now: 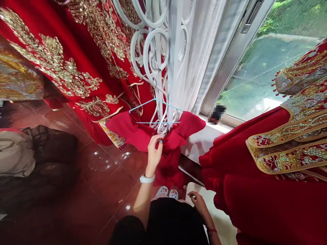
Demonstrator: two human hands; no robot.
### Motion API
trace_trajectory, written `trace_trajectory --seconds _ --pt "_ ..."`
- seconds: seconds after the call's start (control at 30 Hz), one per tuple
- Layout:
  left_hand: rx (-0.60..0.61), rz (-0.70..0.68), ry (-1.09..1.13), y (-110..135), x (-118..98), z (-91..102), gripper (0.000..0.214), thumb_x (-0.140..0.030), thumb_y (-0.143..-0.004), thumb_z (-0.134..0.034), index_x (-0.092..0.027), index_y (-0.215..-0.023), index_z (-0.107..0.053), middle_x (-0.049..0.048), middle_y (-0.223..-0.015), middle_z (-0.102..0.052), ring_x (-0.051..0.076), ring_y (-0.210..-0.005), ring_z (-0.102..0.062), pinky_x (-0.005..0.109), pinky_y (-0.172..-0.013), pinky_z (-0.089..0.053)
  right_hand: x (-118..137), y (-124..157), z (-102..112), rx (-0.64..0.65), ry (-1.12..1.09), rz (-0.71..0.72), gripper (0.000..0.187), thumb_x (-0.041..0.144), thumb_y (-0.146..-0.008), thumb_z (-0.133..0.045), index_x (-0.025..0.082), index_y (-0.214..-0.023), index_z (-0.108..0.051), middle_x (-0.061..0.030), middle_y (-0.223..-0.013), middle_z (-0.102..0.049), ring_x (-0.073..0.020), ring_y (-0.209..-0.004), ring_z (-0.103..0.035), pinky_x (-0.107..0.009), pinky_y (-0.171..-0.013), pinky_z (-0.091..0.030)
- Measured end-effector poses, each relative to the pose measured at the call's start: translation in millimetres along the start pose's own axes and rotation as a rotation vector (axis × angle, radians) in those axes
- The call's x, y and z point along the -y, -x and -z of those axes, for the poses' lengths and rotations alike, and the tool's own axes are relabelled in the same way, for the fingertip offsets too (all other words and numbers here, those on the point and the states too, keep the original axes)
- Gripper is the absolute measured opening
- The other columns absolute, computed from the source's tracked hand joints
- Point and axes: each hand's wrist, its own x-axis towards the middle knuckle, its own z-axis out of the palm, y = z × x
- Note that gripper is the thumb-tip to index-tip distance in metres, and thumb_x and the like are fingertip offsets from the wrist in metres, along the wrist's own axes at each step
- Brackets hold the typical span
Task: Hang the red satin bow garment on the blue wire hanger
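A red dress (184,127) with wide ruffled shoulders hangs on a thin light-blue hanger (155,99). The hanger's hook sits up against the white scrollwork stand. At the middle of the neckline is my left hand (154,149), its thumb and fingers pinched together on what looks like the dress's edge; the fingertips partly hide the cloth there. A pale watch band is on that wrist. Lower right, my right hand (198,201) hangs beside my body, loosely curled with fingers apart, and I see nothing in it.
Red garments with gold embroidery (58,64) hang at left, and more embroidered red clothing (286,146) at right. The white scrollwork metal stand (155,47) rises ahead beside a white curtain (204,44) and a window (270,68). A beige and dark bundle (17,153) lies left on the tiled floor.
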Motion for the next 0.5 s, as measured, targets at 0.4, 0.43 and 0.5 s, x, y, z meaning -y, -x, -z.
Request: trace_trajectory --seconds 0.4,0.43,0.5 --pt "-0.275 0.064 -0.197 21 -9 92.8 0.019 -0.032 -0.091 -0.055 -0.022 -0.105 -0.064 0.0073 -0.110 -0.068 0.021 -0.104 -0.067 0.036 -0.092 -0.057 105 -100 46 -0.155 -0.112 0.233 0.052 0.036 -0.078 -0.055 0.020 -0.126 -0.067 -0.0155 -0.125 -0.070 -0.0277 -0.109 -0.069 -0.048 -0.101 -0.056" --pt "-0.308 0.054 -0.217 16 -11 96.7 0.021 -0.031 -0.090 -0.057 -0.022 -0.108 -0.063 0.0075 -0.112 -0.067 0.021 -0.106 -0.067 0.037 -0.094 -0.056 132 -110 55 -0.244 -0.116 0.310 0.053 0.037 -0.081 -0.055 0.020 -0.131 -0.064 -0.0165 -0.129 -0.068 -0.0284 -0.115 -0.067 -0.050 -0.105 -0.053" --pt "-0.371 0.018 -0.294 1 -18 102.8 0.029 -0.031 -0.089 -0.061 -0.023 -0.116 -0.061 0.0088 -0.119 -0.064 0.023 -0.113 -0.064 0.041 -0.100 -0.054 191 -129 71 -0.416 -0.120 0.441 0.055 0.037 -0.086 -0.056 0.023 -0.140 -0.056 -0.0154 -0.136 -0.063 -0.0276 -0.121 -0.063 -0.051 -0.107 -0.051"
